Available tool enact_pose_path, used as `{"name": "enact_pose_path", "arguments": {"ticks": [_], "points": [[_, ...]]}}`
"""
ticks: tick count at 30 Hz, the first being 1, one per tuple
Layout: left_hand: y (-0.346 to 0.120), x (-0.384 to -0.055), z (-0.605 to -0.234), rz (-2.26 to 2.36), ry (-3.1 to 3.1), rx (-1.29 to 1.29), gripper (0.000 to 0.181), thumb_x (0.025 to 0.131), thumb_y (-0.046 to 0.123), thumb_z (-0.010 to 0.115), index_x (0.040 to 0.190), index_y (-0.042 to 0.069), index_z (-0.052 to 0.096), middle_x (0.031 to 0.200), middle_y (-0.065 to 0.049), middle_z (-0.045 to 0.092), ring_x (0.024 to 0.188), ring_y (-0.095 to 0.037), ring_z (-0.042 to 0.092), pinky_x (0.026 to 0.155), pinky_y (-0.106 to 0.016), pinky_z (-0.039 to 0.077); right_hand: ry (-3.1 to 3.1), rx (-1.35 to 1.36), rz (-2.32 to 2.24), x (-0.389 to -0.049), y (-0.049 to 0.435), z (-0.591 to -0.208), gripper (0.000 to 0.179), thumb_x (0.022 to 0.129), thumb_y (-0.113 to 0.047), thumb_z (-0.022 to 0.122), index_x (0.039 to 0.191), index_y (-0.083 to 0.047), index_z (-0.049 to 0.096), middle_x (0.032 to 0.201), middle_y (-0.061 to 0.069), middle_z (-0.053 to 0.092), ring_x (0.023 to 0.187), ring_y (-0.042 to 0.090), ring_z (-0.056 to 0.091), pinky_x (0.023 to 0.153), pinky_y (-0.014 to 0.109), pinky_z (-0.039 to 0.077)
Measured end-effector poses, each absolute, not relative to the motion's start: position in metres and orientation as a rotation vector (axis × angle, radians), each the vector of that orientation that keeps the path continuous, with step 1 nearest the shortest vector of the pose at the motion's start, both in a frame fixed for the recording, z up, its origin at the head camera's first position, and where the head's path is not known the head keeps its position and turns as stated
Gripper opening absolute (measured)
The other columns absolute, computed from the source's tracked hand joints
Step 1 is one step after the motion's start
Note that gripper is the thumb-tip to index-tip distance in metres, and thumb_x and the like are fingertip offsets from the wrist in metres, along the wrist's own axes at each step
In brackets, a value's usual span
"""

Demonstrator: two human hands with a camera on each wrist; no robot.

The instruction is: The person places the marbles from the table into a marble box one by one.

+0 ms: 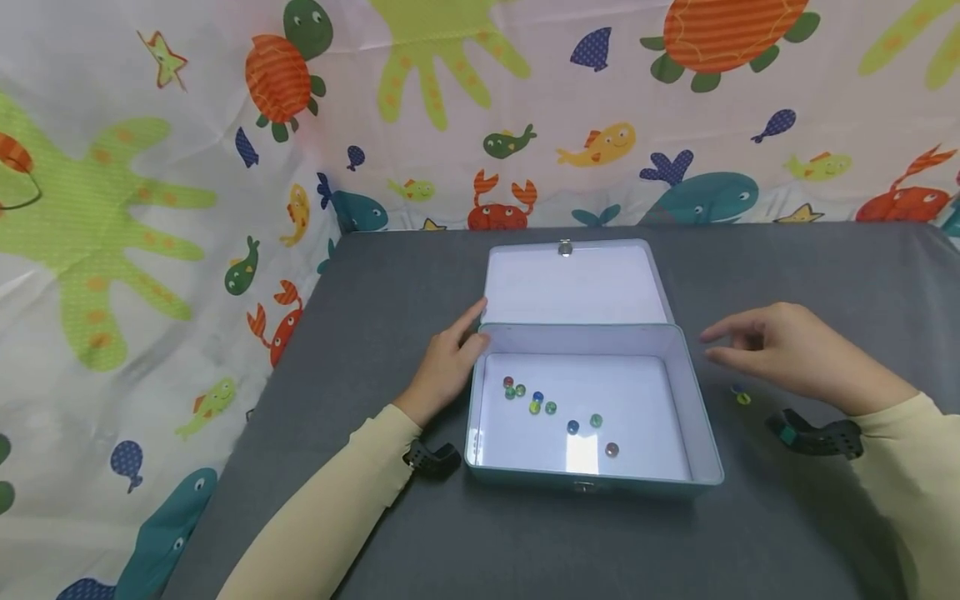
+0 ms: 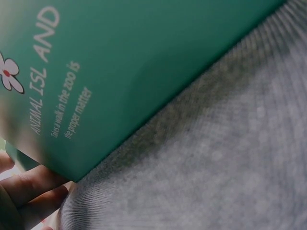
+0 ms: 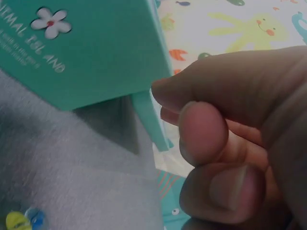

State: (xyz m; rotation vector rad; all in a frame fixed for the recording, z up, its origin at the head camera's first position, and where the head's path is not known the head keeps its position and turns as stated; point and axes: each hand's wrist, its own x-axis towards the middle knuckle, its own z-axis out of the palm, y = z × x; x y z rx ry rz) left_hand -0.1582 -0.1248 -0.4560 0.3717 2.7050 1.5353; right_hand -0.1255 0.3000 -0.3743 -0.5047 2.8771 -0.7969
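Note:
A tin box [image 1: 525,477], teal-green outside and white inside, lies open on the grey cloth with several glass marbles [image 1: 573,427] spread over its floor. My left hand [image 1: 442,367] touches the box's back left corner, index finger extended toward the raised lid [image 1: 577,279] and thumb at the rim. In the left wrist view, its fingers [image 2: 36,184] meet the corner of the green wall. To the right of the box, my right hand [image 1: 787,350] hovers with fingers loosely bent; nothing shows between thumb and index finger. Below it lie a yellow marble [image 1: 742,399] and a blue one on the cloth.
Dark grey cloth [image 1: 375,292] covers the tabletop. Behind and to the left hangs a white curtain [image 1: 450,158] printed with sea animals. The lid leans back from the hinge and bears a small metal clasp [image 1: 565,247].

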Motion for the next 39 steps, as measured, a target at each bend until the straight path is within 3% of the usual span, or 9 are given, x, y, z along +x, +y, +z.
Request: {"name": "enact_pose_path", "arguments": {"ticks": [11, 17, 25, 30, 39], "points": [[-0.124, -0.158, -0.456, 1.537, 2.699, 0.365, 0.062, 0.103, 0.039, 0.047, 0.164, 0.030, 0.040, 0.149, -0.014, 0.060, 0.122, -0.027, 0.067, 0.103, -0.051, 0.054, 2.853, -0.481, -0.773, -0.120, 0.317, -0.387, 0.026, 0.091, -0.013, 0.082, 0.115, -0.003, 0.080, 0.063, -0.006, 0.051, 0.053, 0.007, 0.042, 0.047, 0.027, 0.036], [-0.125, -0.158, -0.456, 1.531, 2.706, 0.364, 0.062, 0.103, 0.039, 0.046, 0.164, 0.029, 0.040, 0.153, -0.013, 0.057, 0.126, -0.027, 0.065, 0.105, -0.052, 0.052, 2.835, -0.494, -0.741, -0.125, 0.326, -0.393, 0.023, 0.091, -0.010, 0.079, 0.112, -0.001, 0.080, 0.062, -0.009, 0.048, 0.054, 0.004, 0.038, 0.048, 0.026, 0.035], [-0.124, -0.159, -0.457, 1.526, 2.707, 0.378, 0.063, 0.103, 0.040, 0.046, 0.164, 0.030, 0.039, 0.155, -0.011, 0.055, 0.128, -0.027, 0.063, 0.107, -0.052, 0.051, 2.723, -0.435, -0.735, -0.132, 0.340, -0.402, 0.022, 0.093, -0.004, 0.075, 0.114, 0.002, 0.079, 0.074, -0.004, 0.059, 0.059, 0.006, 0.043, 0.051, 0.027, 0.037], [-0.124, -0.158, -0.456, 1.524, 2.706, 0.378, 0.062, 0.103, 0.039, 0.046, 0.164, 0.029, 0.039, 0.156, -0.010, 0.054, 0.129, -0.027, 0.063, 0.107, -0.053, 0.050, 2.688, -0.433, -0.740, -0.133, 0.342, -0.407, 0.017, 0.092, -0.002, 0.073, 0.108, -0.002, 0.080, 0.066, -0.008, 0.051, 0.056, 0.005, 0.043, 0.051, 0.026, 0.037], [-0.125, -0.158, -0.455, 1.513, 2.719, 0.389, 0.062, 0.104, 0.038, 0.046, 0.165, 0.029, 0.038, 0.158, -0.008, 0.052, 0.133, -0.027, 0.060, 0.110, -0.053, 0.049, 2.631, -0.439, -0.735, -0.135, 0.343, -0.413, 0.014, 0.091, -0.007, 0.077, 0.104, -0.002, 0.081, 0.065, -0.006, 0.055, 0.057, 0.005, 0.045, 0.052, 0.026, 0.039]]}}
